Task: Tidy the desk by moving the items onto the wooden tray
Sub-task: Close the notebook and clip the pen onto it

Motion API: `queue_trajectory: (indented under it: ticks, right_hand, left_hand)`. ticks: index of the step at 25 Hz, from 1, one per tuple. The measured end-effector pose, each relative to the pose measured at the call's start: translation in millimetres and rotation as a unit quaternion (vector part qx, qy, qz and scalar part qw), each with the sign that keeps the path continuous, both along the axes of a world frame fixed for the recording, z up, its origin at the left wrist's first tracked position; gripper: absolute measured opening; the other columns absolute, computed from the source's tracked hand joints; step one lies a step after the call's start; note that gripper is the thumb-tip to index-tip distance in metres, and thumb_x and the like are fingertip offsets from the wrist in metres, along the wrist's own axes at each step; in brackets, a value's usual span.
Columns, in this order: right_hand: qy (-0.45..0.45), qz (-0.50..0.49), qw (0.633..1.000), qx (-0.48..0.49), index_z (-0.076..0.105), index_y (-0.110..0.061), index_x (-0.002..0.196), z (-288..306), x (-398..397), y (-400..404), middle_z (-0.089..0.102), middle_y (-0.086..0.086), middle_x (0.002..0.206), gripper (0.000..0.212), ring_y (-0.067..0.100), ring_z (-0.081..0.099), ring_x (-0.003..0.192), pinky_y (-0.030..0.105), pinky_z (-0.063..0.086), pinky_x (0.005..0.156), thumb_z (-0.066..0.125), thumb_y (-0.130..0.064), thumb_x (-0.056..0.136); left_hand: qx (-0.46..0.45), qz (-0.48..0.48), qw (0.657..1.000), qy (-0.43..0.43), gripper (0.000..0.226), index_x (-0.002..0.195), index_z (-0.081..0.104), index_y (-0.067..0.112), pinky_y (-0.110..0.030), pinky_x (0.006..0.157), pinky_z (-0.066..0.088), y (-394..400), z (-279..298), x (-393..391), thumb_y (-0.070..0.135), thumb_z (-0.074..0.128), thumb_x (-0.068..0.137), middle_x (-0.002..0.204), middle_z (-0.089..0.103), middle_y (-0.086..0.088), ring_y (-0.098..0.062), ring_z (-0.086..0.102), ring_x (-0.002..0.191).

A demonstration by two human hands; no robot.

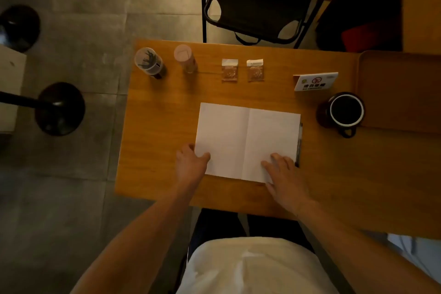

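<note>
Head view: an open notebook [247, 142] lies at the middle of the desk [167, 114], toward its near edge. The left hand [191, 162] pinches its near-left corner, thumb on the page; the right hand [284, 176] rests flat on the right page — fingers straight. A wooden tray [401, 88] sits at the desk's far-right corner, a black mug [346, 110] touching its left rim

The wooden desk [167, 126] carries an open notebook [247, 141] near the middle, a pen [299, 143] just right of it, two jars [149, 62] and two sachets [229, 70] along the far edge, a small sign [315, 81], a black mug [343, 111] and the wooden tray [405, 93] (far right).
</note>
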State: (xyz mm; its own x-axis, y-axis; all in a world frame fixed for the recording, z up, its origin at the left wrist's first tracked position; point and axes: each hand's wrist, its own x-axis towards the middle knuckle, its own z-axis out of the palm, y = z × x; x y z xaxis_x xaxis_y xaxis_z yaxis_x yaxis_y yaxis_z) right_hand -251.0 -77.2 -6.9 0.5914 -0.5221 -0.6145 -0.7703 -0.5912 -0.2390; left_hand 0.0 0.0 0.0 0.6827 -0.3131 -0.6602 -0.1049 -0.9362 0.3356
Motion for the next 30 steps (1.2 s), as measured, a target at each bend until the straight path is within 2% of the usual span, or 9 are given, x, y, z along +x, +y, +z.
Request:
queue_trajectory:
  ticks: [3,9,11,13,16,20,23,26,30]
  right_hand:
    - [0.006,-0.003,1.0,-0.005,0.025,-0.029,0.15,0,0,-3,0.015,0.006,0.161,0.058,0.031,0.02,0.143,0.04,0.034,0.113,0.044,-0.041,0.097]
    - [0.012,-0.022,1.0,0.003,0.026,-0.029,0.149,-2,2,2,0.014,0.005,0.16,0.06,0.03,0.018,0.143,0.041,0.034,0.113,0.048,-0.04,0.094]
    - [0.017,-0.029,0.999,0.007,0.025,-0.029,0.149,-3,4,3,0.013,0.005,0.161,0.061,0.03,0.016,0.144,0.041,0.032,0.114,0.048,-0.04,0.094]
    - [0.02,-0.034,0.999,0.008,0.024,-0.028,0.15,-4,4,6,0.012,0.006,0.161,0.062,0.031,0.015,0.145,0.041,0.031,0.114,0.047,-0.04,0.094]
    - [0.019,-0.047,0.999,0.01,0.024,-0.028,0.15,-5,5,8,0.01,0.006,0.162,0.063,0.031,0.012,0.146,0.041,0.029,0.115,0.048,-0.04,0.093]
    - [0.025,-0.055,0.998,0.013,0.019,-0.029,0.151,-6,5,11,0.006,0.004,0.162,0.065,0.03,0.008,0.147,0.041,0.025,0.117,0.047,-0.042,0.094]
    - [0.019,-0.061,0.998,0.012,0.019,-0.028,0.152,-6,6,13,0.005,0.004,0.163,0.066,0.031,0.006,0.148,0.042,0.021,0.119,0.047,-0.041,0.094]
    - [0.019,-0.063,0.998,0.014,0.018,-0.028,0.152,-6,6,14,0.004,0.005,0.163,0.067,0.031,0.005,0.149,0.042,0.018,0.12,0.048,-0.041,0.094]
    - [0.018,-0.066,0.998,0.018,0.017,-0.029,0.152,-7,6,14,0.003,0.004,0.163,0.067,0.03,0.003,0.149,0.042,0.016,0.12,0.048,-0.04,0.094]
  left_hand:
    - [-0.001,0.085,0.995,0.052,0.056,0.129,0.047,0.01,-0.048,0.093,0.054,-6,2,6,0.033,0.073,0.085,0.127,0.055,-0.011,-0.031,0.058,0.111]
    - [-0.004,0.076,0.991,0.11,0.032,0.11,0.057,0.005,-0.046,0.094,0.052,-9,-2,21,0.024,0.07,0.088,0.123,0.062,-0.014,-0.034,0.06,0.11]
    - [0.017,0.051,0.992,0.113,0.041,0.117,0.058,0.003,-0.049,0.099,0.049,-11,-1,21,0.027,0.072,0.087,0.129,0.057,-0.015,-0.035,0.056,0.115]
    - [0.07,0.0,0.995,0.071,0.056,0.129,0.049,0.007,-0.045,0.1,0.046,-14,2,12,0.034,0.072,0.085,0.138,0.039,-0.013,-0.033,0.043,0.123]
    - [0.06,0.001,0.997,0.055,0.065,0.134,0.036,0.011,-0.041,0.092,0.048,-16,8,-6,0.031,0.073,0.084,0.141,0.026,-0.011,-0.032,0.041,0.119]
    - [0.024,0.029,0.997,0.07,0.064,0.131,0.037,0.011,-0.035,0.081,0.05,-14,8,-9,0.026,0.075,0.083,0.137,0.032,-0.013,-0.026,0.048,0.101]
    - [0.027,0.026,0.997,0.072,0.063,0.131,0.04,0.012,-0.042,0.089,0.051,-13,7,-3,0.028,0.076,0.082,0.135,0.035,-0.012,-0.031,0.051,0.111]
    - [0.051,-0.014,0.997,0.047,0.065,0.131,0.043,0.015,-0.048,0.098,0.044,-11,5,2,0.034,0.076,0.079,0.135,0.039,-0.012,-0.033,0.039,0.123]
    - [0.034,-0.015,0.998,0.054,0.062,0.128,0.048,0.014,-0.05,0.101,0.042,-10,4,8,0.031,0.079,0.078,0.131,0.045,-0.011,-0.032,0.041,0.124]
